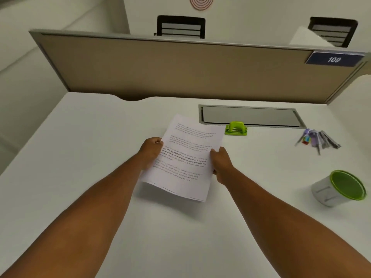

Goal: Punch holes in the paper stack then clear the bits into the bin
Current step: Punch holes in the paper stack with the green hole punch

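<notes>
A stack of printed white paper (184, 155) is held a little above the white desk, tilted, its shadow on the desk below the near edge. My left hand (151, 152) grips its left edge and my right hand (220, 160) grips its right edge. A small green hole punch (236, 129) stands on the desk just beyond the paper's far right corner, apart from it. A small grey bin with a green rim (339, 188) sits at the right, leaning toward me.
A bunch of keys with coloured tags (317, 138) lies at the right. A grey cable-tray flap (251, 116) is set into the desk behind the punch. A beige partition (160, 67) closes the desk's far side.
</notes>
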Available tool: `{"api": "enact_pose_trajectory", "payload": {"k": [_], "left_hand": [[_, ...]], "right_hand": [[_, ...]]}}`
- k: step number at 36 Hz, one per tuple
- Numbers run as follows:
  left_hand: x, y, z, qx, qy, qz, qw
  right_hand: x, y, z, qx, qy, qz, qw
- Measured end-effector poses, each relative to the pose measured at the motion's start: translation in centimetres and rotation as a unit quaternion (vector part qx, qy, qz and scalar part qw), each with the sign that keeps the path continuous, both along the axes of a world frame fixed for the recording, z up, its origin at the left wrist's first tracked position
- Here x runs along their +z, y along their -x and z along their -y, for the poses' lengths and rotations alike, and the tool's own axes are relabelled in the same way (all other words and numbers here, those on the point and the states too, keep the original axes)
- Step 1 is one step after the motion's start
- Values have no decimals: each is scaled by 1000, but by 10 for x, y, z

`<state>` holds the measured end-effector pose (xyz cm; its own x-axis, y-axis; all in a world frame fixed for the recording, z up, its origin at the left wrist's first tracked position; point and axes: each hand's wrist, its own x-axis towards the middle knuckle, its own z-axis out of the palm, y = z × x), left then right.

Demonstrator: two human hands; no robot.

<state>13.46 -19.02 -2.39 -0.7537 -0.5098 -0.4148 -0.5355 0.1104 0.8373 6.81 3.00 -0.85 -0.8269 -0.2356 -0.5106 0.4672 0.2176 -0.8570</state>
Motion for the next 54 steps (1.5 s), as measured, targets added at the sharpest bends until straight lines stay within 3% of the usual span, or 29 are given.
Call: {"api": "enact_pose_trajectory", "payload": {"k": [5, 16, 24, 32, 47, 54], "left_hand": [[-11, 23, -41, -58, -38, 21, 997], [-19, 67, -98, -181, 29, 40, 982], [-19, 98, -113, -273, 89, 69, 956], [-25, 117, -119, -326, 130, 96, 931], [-12, 173, -151, -389, 229, 60, 890], [-17, 180, -155, -411, 225, 65, 881]], "right_hand": [[-6, 6, -38, -36, -7, -9, 999], [-26, 21, -103, -107, -57, -9, 993], [-28, 14, -140, -145, -4, 77, 986], [-39, 4, -163, -149, 25, 135, 979], [-44, 4, -169, -270, 69, 108, 954], [-49, 0, -172, -285, 77, 118, 948]]}}
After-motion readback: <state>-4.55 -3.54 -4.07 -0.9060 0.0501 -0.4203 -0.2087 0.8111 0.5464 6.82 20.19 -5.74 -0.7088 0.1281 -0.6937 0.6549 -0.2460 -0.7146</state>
